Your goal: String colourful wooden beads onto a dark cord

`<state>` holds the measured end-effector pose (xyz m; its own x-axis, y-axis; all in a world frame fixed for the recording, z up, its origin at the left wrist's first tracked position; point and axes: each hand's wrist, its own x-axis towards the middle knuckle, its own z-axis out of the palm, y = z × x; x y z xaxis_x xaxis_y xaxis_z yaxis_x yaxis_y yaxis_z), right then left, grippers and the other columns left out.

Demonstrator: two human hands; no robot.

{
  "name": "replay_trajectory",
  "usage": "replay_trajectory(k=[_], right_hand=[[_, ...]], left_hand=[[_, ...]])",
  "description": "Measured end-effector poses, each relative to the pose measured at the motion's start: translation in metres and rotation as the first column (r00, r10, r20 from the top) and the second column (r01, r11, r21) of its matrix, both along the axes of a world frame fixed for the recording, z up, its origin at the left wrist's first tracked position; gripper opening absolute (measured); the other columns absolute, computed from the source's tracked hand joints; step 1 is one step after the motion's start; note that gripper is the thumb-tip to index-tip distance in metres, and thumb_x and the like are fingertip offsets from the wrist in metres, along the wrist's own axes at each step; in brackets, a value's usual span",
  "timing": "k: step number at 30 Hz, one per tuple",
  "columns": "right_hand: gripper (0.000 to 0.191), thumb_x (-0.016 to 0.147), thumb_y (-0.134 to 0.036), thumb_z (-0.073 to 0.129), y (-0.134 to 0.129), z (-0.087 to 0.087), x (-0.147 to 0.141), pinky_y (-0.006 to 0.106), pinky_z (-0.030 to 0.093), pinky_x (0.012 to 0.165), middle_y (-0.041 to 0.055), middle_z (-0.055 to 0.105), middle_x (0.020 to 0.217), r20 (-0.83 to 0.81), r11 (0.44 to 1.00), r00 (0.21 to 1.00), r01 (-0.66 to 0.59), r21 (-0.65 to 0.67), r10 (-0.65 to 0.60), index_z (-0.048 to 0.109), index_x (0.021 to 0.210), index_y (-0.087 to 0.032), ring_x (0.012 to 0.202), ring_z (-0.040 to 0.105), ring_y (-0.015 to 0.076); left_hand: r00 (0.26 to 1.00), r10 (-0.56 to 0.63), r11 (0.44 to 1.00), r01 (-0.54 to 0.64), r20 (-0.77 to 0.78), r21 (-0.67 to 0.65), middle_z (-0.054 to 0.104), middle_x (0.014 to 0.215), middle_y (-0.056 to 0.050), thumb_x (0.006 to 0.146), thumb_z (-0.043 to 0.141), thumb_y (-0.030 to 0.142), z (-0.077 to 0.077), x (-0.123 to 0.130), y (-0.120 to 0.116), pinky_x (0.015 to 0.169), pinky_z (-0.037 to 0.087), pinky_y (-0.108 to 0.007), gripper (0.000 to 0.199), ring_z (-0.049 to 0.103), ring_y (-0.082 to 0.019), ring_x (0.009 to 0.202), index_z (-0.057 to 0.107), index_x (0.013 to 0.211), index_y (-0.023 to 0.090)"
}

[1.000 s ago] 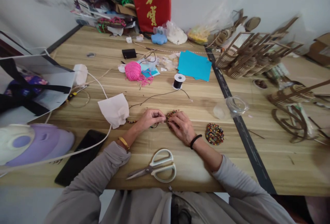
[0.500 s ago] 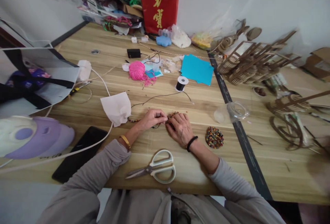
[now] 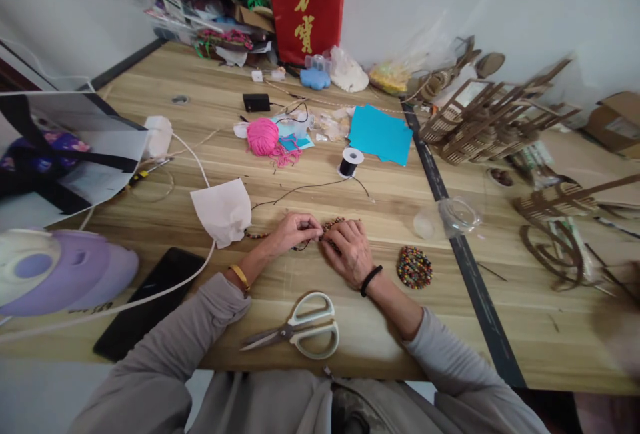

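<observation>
My left hand point(image 3: 296, 231) is closed in a pinch, its fingertips meeting those of my right hand; what lies between them is too small to make out. Curled over a string of multicoloured beads point(image 3: 333, 223) is my right hand point(image 3: 351, 253), which hides part of it. Beyond my left wrist another stretch of beads point(image 3: 257, 235) shows, and a bit of black cord point(image 3: 301, 247) pokes out below the left fingers. A coiled bundle of beads point(image 3: 415, 267) lies right of my right hand. White-handled scissors point(image 3: 313, 326) rest near me, blades pointing left.
A spool of black cord point(image 3: 349, 165) stands ahead, its line trailing left to a white paper point(image 3: 223, 213). Behind are pink yarn point(image 3: 263, 137) and blue sheets point(image 3: 381, 135). A black phone point(image 3: 150, 301) and white cable lie left; wooden racks point(image 3: 495, 121) stand right.
The view has shifted slightly. Both hands stay almost in place, fingertips still together at the beads.
</observation>
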<state>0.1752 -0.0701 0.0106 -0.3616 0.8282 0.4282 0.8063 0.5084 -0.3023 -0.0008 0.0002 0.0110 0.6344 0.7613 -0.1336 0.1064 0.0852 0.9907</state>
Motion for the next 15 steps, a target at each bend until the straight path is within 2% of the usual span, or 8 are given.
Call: replay_trajectory(k=[4,7,15], right_hand=[[0.006,0.089,-0.02,0.051,0.0,-0.007,0.004,0.041,0.036,0.089,0.0043,0.064,0.086,-0.185,0.999,0.981,-0.053,0.0,0.052,0.057,0.09,-0.022,0.084,0.055,0.0196],[0.006,0.088,-0.019,0.052,0.001,-0.014,0.006,0.043,0.037,0.091,0.0028,0.066,0.084,-0.287,0.999,0.957,-0.046,0.008,0.046,0.055,0.09,-0.023,0.081,0.057,0.0191],[0.006,0.087,-0.02,0.052,0.005,-0.016,0.007,0.04,0.042,0.082,0.0035,0.064,0.081,-0.393,1.0,0.919,-0.02,-0.015,0.012,0.057,0.088,-0.023,0.082,0.057,0.0199]], left_hand=[[1.0,-0.008,1.0,0.008,0.009,0.005,0.055,0.058,0.002,0.073,0.066,0.037,-0.002,0.0,0.001,0.048,0.034,-0.018,0.027,0.045,-0.006,0.05,0.062,0.075,0.01],[1.0,-0.01,1.0,0.01,0.002,0.014,0.055,0.058,0.001,0.072,0.067,0.037,-0.004,0.0,0.001,0.048,0.034,-0.018,0.028,0.045,-0.006,0.05,0.062,0.075,0.009],[1.0,-0.024,0.998,0.025,-0.02,0.057,0.057,0.06,0.0,0.073,0.066,0.037,-0.008,-0.001,0.001,0.051,0.037,-0.019,0.027,0.047,-0.007,0.053,0.064,0.076,0.009]])
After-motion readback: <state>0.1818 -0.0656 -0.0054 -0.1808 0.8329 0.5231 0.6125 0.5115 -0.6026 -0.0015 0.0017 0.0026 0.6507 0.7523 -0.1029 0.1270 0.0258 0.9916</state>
